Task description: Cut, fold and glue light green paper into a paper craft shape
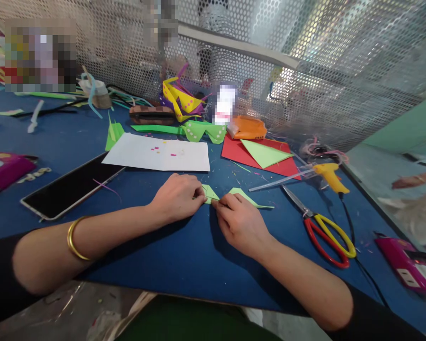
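A light green paper cutout (210,193) lies low over the blue table between my hands. My left hand (180,195) has its fingers closed on the cutout's left part. On the other side, my right hand (238,219) pinches it near the middle with thumb and fingertips. Part of the green paper shows beyond the right knuckles and ends in a thin strip. Both hands cover much of its shape. Behind them is a folded white sheet (156,151) with small pink and yellow bits on it. Finished-looking green paper glasses (204,131) stand farther back.
Scissors (321,227) with red and yellow handles lie at right, near a yellow glue gun (330,177). Red paper (234,150) bears a green triangle (268,154). A dark phone (73,184) lies left. Power strips (408,265) sit at the sides; perforated metal mesh (120,42) stands behind.
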Action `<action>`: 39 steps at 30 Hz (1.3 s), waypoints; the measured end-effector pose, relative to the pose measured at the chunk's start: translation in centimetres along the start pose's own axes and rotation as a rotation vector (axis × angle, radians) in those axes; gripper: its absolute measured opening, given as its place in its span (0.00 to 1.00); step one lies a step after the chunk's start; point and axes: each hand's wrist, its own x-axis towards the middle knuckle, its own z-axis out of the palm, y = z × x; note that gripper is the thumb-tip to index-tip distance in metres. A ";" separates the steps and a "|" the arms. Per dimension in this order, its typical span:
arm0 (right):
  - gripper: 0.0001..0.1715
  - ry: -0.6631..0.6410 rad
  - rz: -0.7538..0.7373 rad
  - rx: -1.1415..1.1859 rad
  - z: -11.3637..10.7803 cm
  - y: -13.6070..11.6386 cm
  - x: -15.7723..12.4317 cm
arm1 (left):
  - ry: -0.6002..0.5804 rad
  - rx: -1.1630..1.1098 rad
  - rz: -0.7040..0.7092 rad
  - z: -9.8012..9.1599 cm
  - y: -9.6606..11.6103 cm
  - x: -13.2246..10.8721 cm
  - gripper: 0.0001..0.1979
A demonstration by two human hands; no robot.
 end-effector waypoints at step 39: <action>0.19 -0.077 -0.058 0.075 -0.5 0.3 0.6 | -0.045 -0.023 -0.164 -0.9 -1.1 0.0 0.09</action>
